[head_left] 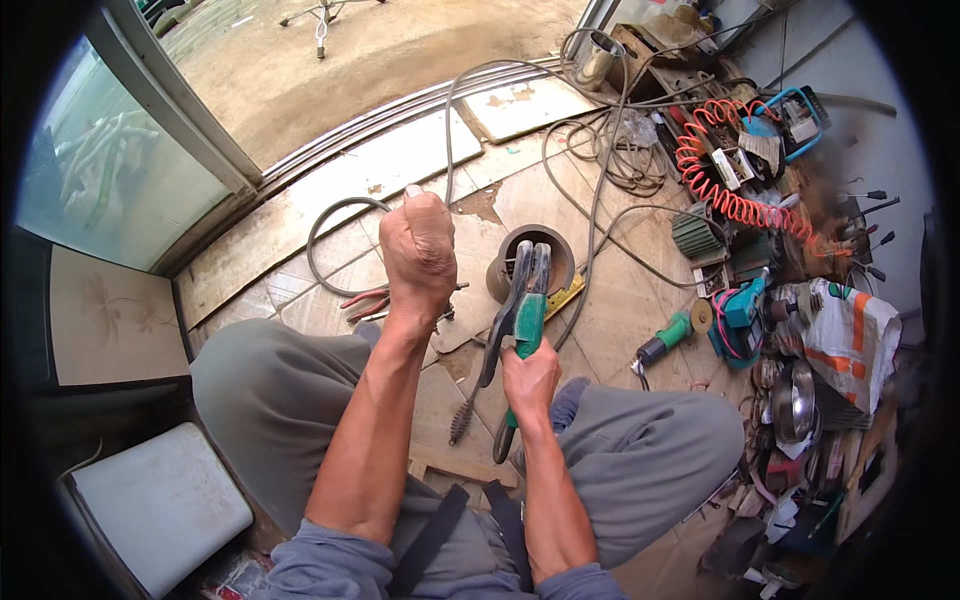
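My right hand (530, 380) is closed round the green handle of a welding electrode holder (531, 318). Its dark jaws reach over the mouth of a round metal cylinder (562, 250) on the tiled floor. A rusty spring coil (462, 422) shows below the holder's dark lever. My left hand (417, 250) is raised in a closed fist, left of the cylinder; whatever it may hold is hidden. Beside my left wrist, red-handled pliers (366, 301) lie on the floor. A yellow strip (566, 297) lies against the cylinder's right side.
A green angle grinder (672, 336) lies to the right. Grey cables (598, 215) loop across the floor. Piled tools, an orange coiled hose (700, 180) and a white sack (850, 335) crowd the right side. A white-topped stool (165, 505) stands at left, below a glass door (125, 160).
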